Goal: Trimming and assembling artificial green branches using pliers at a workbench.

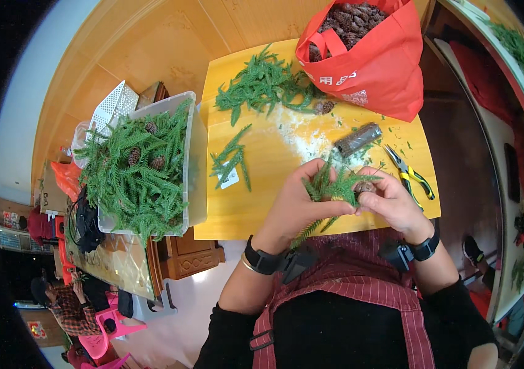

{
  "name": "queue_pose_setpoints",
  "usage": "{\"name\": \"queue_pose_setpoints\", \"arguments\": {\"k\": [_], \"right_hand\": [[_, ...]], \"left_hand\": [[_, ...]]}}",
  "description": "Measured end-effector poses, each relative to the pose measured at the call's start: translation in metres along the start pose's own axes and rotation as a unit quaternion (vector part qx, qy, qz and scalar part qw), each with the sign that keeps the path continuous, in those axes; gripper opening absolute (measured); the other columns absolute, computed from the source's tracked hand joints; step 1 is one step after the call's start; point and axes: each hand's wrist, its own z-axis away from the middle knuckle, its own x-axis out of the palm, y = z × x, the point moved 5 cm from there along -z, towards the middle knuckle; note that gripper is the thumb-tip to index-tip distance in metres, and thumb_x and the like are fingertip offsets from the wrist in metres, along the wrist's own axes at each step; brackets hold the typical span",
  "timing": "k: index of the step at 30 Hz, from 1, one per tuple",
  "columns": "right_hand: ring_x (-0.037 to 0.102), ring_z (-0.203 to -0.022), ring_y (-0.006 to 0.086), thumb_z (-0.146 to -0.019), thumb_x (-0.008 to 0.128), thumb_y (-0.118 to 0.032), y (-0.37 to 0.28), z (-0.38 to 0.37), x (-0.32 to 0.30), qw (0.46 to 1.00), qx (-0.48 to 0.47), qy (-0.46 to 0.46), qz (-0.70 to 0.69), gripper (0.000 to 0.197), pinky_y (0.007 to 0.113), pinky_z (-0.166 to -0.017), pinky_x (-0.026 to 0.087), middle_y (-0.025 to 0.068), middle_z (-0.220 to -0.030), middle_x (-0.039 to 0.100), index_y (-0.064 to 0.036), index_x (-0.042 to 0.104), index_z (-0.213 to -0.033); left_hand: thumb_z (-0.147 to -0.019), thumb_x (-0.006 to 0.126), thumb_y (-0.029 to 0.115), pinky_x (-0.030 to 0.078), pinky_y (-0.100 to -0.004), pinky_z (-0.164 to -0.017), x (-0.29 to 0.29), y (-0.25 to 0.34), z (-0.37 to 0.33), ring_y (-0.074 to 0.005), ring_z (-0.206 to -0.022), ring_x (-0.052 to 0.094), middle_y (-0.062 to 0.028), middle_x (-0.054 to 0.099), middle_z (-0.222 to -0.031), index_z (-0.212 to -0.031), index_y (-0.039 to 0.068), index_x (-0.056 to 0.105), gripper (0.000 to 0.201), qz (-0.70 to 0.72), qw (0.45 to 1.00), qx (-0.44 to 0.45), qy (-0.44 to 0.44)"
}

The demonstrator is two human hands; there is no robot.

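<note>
- While the left hand (293,203) pinches a bunch of green sprigs (343,184) between thumb and fingers, above the near edge of the table (237,212), the right hand (395,202) grips a brown pine cone (365,187) against the greenery there.
- Fingers hide where cone and stems meet, so I cannot tell whether they are joined.
- A firm left pinch low on the stems should steady the sprigs without crushing needles.
- The right fingertips would do best turning the cone gently by its scales, with any needles trapped beneath eased out.
- Pliers (403,171) lie near the table's right edge, handles toward its near side, within easy reach should a stem prove stiff.
- Loose sprigs (265,80) lie at the table's far side; a red bag (376,77) of cones sits at its far right corner.
</note>
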Motion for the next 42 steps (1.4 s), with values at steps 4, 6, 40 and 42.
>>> {"name": "queue_pose_setpoints", "arguments": {"k": [4, 6, 40, 42], "right_hand": [[0.060, -0.079, 0.0138, -0.086, 0.054, -0.011, -0.003, 0.002, 0.003, 0.999, 0.024, 0.033, 0.026, 0.023, 0.024, -0.070, 0.048, 0.0045, -0.092, 0.056, -0.0019, 0.048, -0.106], [0.060, -0.079, 0.0136, -0.087, 0.054, -0.011, -0.004, 0.002, 0.002, 0.999, 0.020, 0.035, 0.023, 0.022, 0.024, -0.070, 0.048, 0.0044, -0.092, 0.056, -0.0020, 0.048, -0.106], [0.056, -0.066, 0.0134, -0.067, 0.066, 0.004, -0.043, 0.020, 0.037, 0.813, -0.251, 0.180, 0.494, 0.033, 0.022, -0.055, 0.048, 0.0102, -0.088, 0.055, 0.0001, 0.060, -0.099], [0.057, -0.068, 0.0134, -0.066, 0.067, 0.004, -0.042, 0.022, 0.034, 0.808, -0.262, 0.191, 0.492, 0.031, 0.021, -0.055, 0.048, 0.0106, -0.088, 0.055, 0.0006, 0.060, -0.096]], "left_hand": [[-0.074, 0.064, 0.002, 0.041, -0.0237, -0.065, 0.006, 0.011, 0.001, -0.0092, -0.071, 0.049, 0.0022, 0.051, -0.081, -0.094, 0.003, 0.052, 0.024, -0.013, 1.000, 0.005, 0.025], [-0.078, 0.061, 0.004, 0.040, -0.0240, -0.064, -0.002, 0.004, 0.003, -0.0095, -0.069, 0.048, 0.0002, 0.052, -0.081, -0.093, 0.003, 0.053, 0.017, 0.067, 0.996, -0.018, 0.053], [-0.078, 0.060, -0.003, 0.047, -0.0226, -0.070, -0.006, 0.015, 0.006, -0.0125, -0.078, 0.059, -0.0058, 0.059, -0.087, -0.100, -0.002, 0.057, 0.022, -0.014, 0.979, 0.120, 0.161], [-0.077, 0.062, -0.003, 0.046, -0.0201, -0.068, -0.004, 0.017, 0.007, -0.0097, -0.077, 0.057, -0.0037, 0.059, -0.087, -0.099, -0.001, 0.057, 0.023, -0.027, 0.977, 0.133, 0.163]]}}
